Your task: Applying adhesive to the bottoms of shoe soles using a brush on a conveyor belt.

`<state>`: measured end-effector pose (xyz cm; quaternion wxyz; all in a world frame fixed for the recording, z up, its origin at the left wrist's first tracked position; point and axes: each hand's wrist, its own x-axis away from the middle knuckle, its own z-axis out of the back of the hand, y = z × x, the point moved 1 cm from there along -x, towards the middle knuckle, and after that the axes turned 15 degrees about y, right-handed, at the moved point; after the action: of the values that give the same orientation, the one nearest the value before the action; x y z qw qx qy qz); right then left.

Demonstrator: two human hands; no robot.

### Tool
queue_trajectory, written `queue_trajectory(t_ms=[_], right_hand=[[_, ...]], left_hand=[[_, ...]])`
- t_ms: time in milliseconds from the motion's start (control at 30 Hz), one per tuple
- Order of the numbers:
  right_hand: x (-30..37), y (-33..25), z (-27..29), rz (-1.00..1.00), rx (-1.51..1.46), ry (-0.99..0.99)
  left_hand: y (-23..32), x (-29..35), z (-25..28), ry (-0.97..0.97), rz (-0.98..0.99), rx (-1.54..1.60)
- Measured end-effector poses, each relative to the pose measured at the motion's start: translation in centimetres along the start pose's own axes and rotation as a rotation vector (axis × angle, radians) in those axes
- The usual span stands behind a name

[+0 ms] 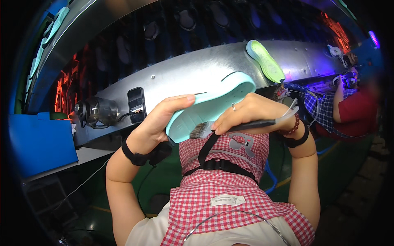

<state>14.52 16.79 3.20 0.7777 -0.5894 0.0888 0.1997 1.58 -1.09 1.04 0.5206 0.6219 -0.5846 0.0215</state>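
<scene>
A turquoise shoe sole [197, 112] is held up in front of me, tilted, its hollow inner side facing me. My left hand [166, 112] grips it by the left end, thumb along the upper rim and fingers behind. In my right hand [250, 115] is a brush [200, 130] with a black handle and a clear tube trailing from the handle's end. Its dark bristles touch the inside of the sole near the lower left end. My right fingers are closed around the brush close to its bristles.
Beyond the sole runs a metal ledge [172, 78] beside a dark conveyor carrying several soles. On the ledge lie a yellow-green sole [264, 61], a phone [136, 104] and a clear jar [100, 111]. A blue box [43, 143] stands left; a co-worker in red [357, 108] sits right.
</scene>
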Motion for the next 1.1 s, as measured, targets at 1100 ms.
queue_trajectory(t_ms=[1100], right_hand=[[2.4,5.2,-1.7,-0.420,-0.191,0.689]], left_hand=[[-3.9,-3.6,1.3,-0.024,-0.096,0.414]])
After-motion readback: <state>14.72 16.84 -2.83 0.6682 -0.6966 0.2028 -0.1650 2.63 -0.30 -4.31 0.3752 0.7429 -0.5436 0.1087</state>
